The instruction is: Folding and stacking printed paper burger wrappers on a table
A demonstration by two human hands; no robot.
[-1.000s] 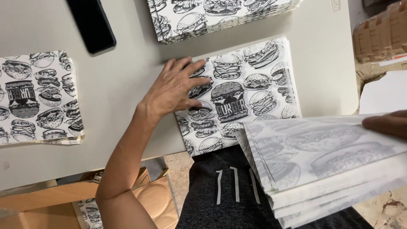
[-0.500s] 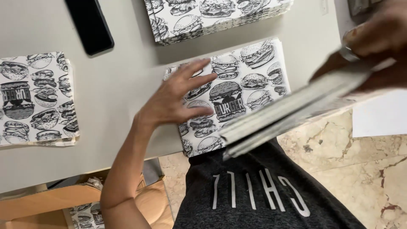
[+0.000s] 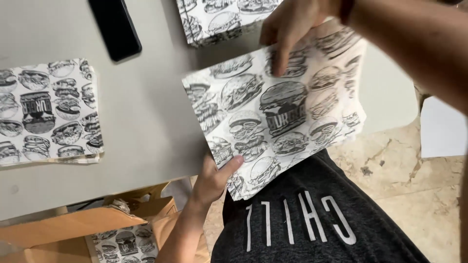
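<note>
At the centre of the frame a stack of burger-print paper sheets (image 3: 278,117) is held tilted, lifted off the grey tabletop (image 3: 146,122), its lower corner hanging past the table's near edge over a dark shirt. The left hand (image 3: 214,178), at lower centre, pinches the stack's lower-left edge, thumb on the printed face and fingers hidden behind. The right hand (image 3: 292,24), at upper centre, closes over the top edge with fingers curled down onto the print. The sheets look thin, light and floppy, likely prone to sliding against one another and to creasing, so holding 2 opposite edges as here, with the stack squared, seems the safest hold; a single corner pinch would probably let it fan out. At the left of the frame lies a second printed stack (image 3: 46,112) flat on the tabletop, and a third stack (image 3: 219,17) sits at the top edge. A black phone (image 3: 114,27) lies at upper left, and a brown cardboard box (image 3: 83,226) with more printed paper stands at lower left.
</note>
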